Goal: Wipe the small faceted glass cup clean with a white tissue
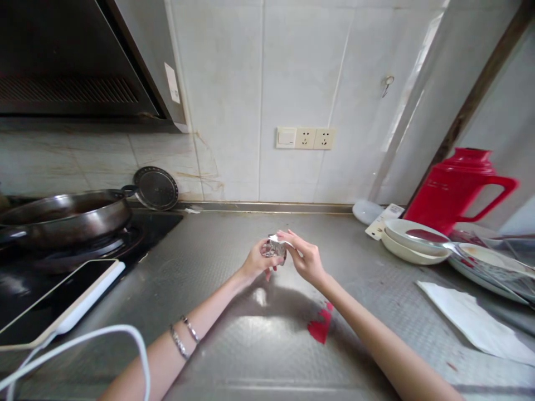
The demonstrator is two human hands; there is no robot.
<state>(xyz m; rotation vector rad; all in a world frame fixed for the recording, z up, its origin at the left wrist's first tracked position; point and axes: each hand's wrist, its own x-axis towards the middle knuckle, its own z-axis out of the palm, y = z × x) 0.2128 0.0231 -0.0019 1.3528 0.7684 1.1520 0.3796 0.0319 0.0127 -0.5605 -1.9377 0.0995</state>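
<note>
My left hand (pixel 256 259) is closed around a small clear glass (pixel 276 252) with a faceted or patterned wall, held above the steel counter. My right hand (pixel 304 256) is at the glass's top from the right, its fingers bent over the rim. Under those fingertips shows a thin white piece that looks like tissue (pixel 273 238); the fingers partly hide it. Red torn scraps (pixel 320 328) lie on the counter below my right forearm.
To the left are a pan (pixel 71 217) on the black stove and a phone (pixel 62 301) with a white cable (pixel 104 328). On the right stand a red thermos jug (pixel 455 189), stacked bowls (pixel 412 248), a plate (pixel 489 278) and a white napkin (pixel 476 320). A range hood (pixel 75 61) hangs upper left.
</note>
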